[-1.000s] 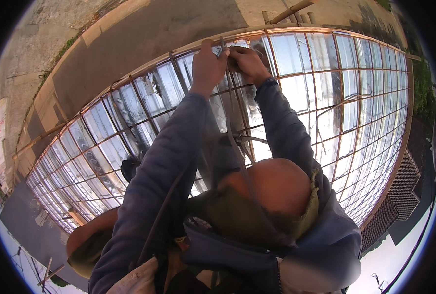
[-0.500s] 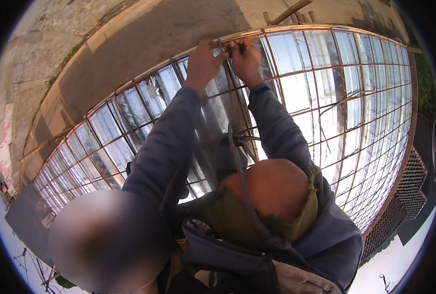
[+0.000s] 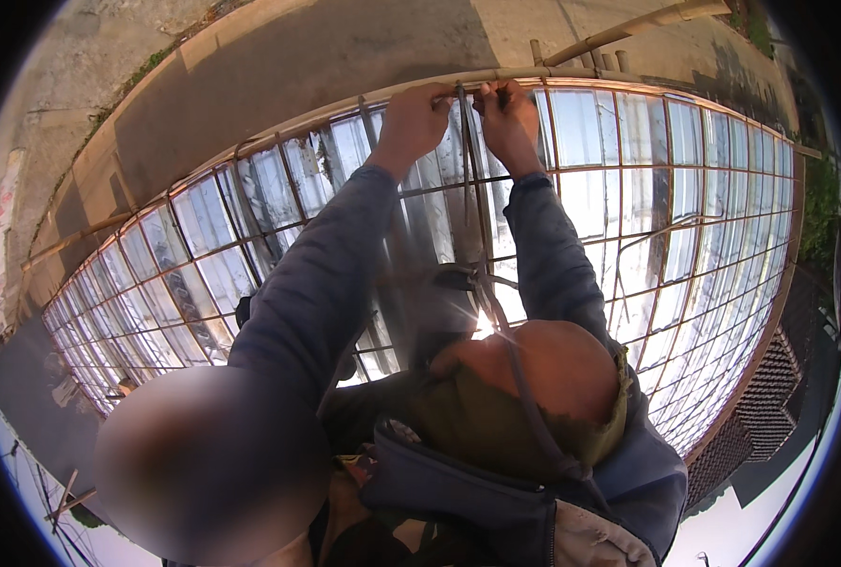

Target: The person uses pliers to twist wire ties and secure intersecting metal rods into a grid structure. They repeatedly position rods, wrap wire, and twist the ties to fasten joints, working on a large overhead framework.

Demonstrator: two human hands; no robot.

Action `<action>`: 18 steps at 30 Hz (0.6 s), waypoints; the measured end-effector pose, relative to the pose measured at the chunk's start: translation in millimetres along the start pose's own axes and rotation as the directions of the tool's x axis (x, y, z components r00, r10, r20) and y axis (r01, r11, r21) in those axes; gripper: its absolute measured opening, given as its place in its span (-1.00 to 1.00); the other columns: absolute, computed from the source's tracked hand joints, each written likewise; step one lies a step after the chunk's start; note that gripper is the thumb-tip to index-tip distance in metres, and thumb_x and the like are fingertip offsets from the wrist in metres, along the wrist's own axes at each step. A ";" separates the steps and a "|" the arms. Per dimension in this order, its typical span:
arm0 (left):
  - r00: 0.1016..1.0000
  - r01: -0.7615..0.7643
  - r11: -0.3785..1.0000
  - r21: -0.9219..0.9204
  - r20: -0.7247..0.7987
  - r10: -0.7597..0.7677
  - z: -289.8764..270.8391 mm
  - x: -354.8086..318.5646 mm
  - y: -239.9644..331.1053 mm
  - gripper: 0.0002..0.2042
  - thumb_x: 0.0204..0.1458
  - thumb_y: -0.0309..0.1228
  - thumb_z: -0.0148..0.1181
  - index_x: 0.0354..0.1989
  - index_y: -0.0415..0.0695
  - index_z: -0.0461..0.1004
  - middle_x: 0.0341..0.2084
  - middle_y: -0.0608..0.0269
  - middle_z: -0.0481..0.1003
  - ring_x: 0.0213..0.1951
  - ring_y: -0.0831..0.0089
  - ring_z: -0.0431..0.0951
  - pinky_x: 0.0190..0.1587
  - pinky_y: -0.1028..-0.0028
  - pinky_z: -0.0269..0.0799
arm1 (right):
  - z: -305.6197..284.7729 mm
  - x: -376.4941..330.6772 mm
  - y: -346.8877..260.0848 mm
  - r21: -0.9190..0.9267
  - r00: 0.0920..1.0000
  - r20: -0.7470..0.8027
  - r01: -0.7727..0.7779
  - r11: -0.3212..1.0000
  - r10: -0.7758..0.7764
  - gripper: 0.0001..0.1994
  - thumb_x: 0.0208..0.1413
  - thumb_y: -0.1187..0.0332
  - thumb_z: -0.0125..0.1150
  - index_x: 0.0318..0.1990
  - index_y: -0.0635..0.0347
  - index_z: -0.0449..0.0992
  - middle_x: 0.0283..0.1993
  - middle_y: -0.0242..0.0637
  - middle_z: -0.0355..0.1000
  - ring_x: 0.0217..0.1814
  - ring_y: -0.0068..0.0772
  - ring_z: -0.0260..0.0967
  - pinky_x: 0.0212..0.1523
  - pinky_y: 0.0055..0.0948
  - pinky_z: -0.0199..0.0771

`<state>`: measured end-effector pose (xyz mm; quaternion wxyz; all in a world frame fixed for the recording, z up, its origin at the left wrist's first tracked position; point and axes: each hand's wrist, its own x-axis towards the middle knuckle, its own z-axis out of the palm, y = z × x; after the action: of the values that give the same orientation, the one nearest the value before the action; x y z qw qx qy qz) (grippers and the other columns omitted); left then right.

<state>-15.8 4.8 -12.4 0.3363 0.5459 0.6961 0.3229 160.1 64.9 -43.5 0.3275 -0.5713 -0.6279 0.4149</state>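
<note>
Fingers of the left hand are curled over the top rail of the rust-brown metal window grid with glass panes, pinching a thin dark vertical rod or strip where it meets the rail. Fingers of the right hand are closed narrow on the same junction, just beside the left; whether they hold a small tool or wire cannot be told.

The rod sits at the upper edge of the grid, below the grey concrete wall.

Judgement: rod looks thin, stiff and light, possibly springy along its length; best held near the top joint. Glass panes are fragile, so load belongs on the metal bars only. Rusty edges are likely rough, not slippery.
</note>
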 end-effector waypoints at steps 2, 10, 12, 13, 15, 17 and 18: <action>0.998 -0.005 1.000 0.026 -0.056 0.007 0.8 -3.8 -10.7 -0.73 0.29 -0.34 0.28 0.11 -0.05 0.69 -0.31 -0.05 0.72 -0.32 0.15 0.73 -0.17 0.20 0.58 | 1.0 -6.4 -19.4 0.001 0.998 0.054 -0.016 1.000 0.016 -0.80 0.45 0.31 0.26 -0.15 0.30 0.59 -0.26 -0.17 0.72 -0.22 -0.35 0.73 -0.18 -0.33 0.64; 0.994 0.042 0.999 0.035 -0.099 -0.038 9.0 -3.1 1.4 -0.72 0.27 -0.28 0.29 0.09 -0.03 0.72 -0.33 -0.01 0.73 -0.29 0.07 0.74 -0.14 0.20 0.61 | 21.3 -21.6 -2.8 0.693 0.869 0.072 -0.396 0.603 0.489 -0.83 0.44 0.43 0.27 -0.07 0.41 0.50 -0.17 -0.03 0.66 -0.19 -0.27 0.72 -0.14 -0.41 0.78; 0.993 0.086 0.996 0.013 -0.080 -0.084 6.5 0.1 5.2 -0.69 0.25 -0.23 0.32 0.09 -0.05 0.72 -0.31 0.02 0.74 -0.27 0.08 0.75 -0.13 0.20 0.61 | 28.7 -11.6 4.2 0.769 0.867 0.045 -0.347 0.536 0.496 -0.85 0.44 0.45 0.27 -0.06 0.40 0.49 -0.16 -0.03 0.66 -0.20 -0.27 0.71 -0.14 -0.43 0.78; 0.992 0.106 0.994 -0.001 -0.073 -0.106 6.5 1.0 9.7 -0.67 0.24 -0.19 0.35 0.08 -0.05 0.72 -0.29 0.03 0.74 -0.25 0.11 0.75 -0.13 0.21 0.61 | 29.8 -7.0 8.6 0.804 0.866 0.030 -0.318 0.502 0.500 -0.85 0.43 0.46 0.26 -0.06 0.40 0.49 -0.15 -0.04 0.66 -0.20 -0.28 0.71 -0.15 -0.43 0.77; 0.987 0.148 0.989 -0.025 -0.064 -0.150 6.2 -0.3 16.9 -0.63 0.20 -0.12 0.39 0.07 -0.07 0.72 -0.25 0.05 0.74 -0.21 0.16 0.75 -0.12 0.22 0.60 | 31.7 -7.8 12.8 0.849 0.849 0.072 -0.327 0.415 0.523 -0.89 0.41 0.50 0.27 -0.06 0.37 0.49 -0.10 -0.07 0.65 -0.14 -0.27 0.68 -0.07 -0.38 0.76; 0.981 0.192 0.981 0.016 -0.037 -0.191 4.7 -2.3 21.4 -0.58 0.16 -0.06 0.43 0.07 -0.08 0.72 -0.20 0.05 0.75 -0.20 0.18 0.75 -0.10 0.22 0.60 | 32.0 -13.7 12.4 0.879 0.835 0.122 -0.342 0.333 0.536 -0.90 0.40 0.53 0.26 -0.06 0.37 0.48 -0.03 -0.08 0.63 -0.02 -0.25 0.66 0.03 -0.32 0.74; 0.976 0.217 0.975 0.039 -0.028 -0.216 4.5 -3.6 18.6 -0.55 0.14 -0.03 0.45 0.06 -0.09 0.72 -0.17 0.05 0.75 -0.19 0.19 0.75 -0.09 0.23 0.60 | 32.3 -17.1 9.1 0.890 0.847 0.147 -0.339 0.305 0.510 -0.90 0.40 0.55 0.25 -0.03 0.35 0.48 0.01 -0.07 0.62 0.04 -0.23 0.63 0.09 -0.28 0.71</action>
<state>-1.4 5.3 0.7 0.3495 0.4700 0.7620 0.2761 137.8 43.3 -64.8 0.5059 -0.4861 -0.1085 0.7043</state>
